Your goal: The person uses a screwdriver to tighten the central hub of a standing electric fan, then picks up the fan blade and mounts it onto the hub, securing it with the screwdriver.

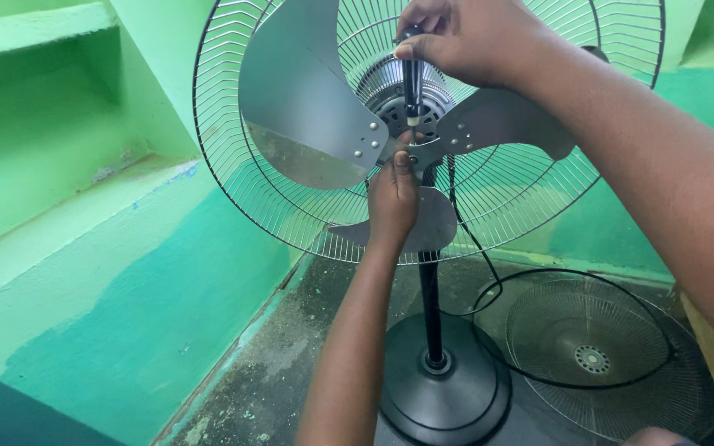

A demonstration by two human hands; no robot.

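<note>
So here's the setup: a pedestal fan with its front guard off. The right hand [468, 37] comes in from the upper right and is curled tight around the top of a black-handled screwdriver [411, 87], fingers closed over the handle end, thumb side facing down. The screwdriver hangs straight down from that fist, tip pointing at the hub [413, 150] where the blades meet.

The left hand [394, 198] reaches up from below, directly under the right one. Its fingers are bunched up, with the thumb and fingertips pinched right at the hub, just beneath the screwdriver tip. I can't tell if it's pinching a small screw or just steadying the hub, too small to make out. The back of that hand covers part of the lower blade [435, 223].

To the left of both hands is the big metal blade [303, 107], with rivets near the hub. To the right of the left hand, under the right wrist, a second blade [502, 124] sticks out. Behind the hands sits the silver motor housing [382, 83], and behind all that the rear wire guard [233, 165].

Below the left forearm, the black pole [430, 306] drops to the round base [448, 388]. Right of that, on the floor, lies the detached front grille [605, 355] with a black cable [489, 289] looped by it. Green wall [84, 248] off to the left.
</note>
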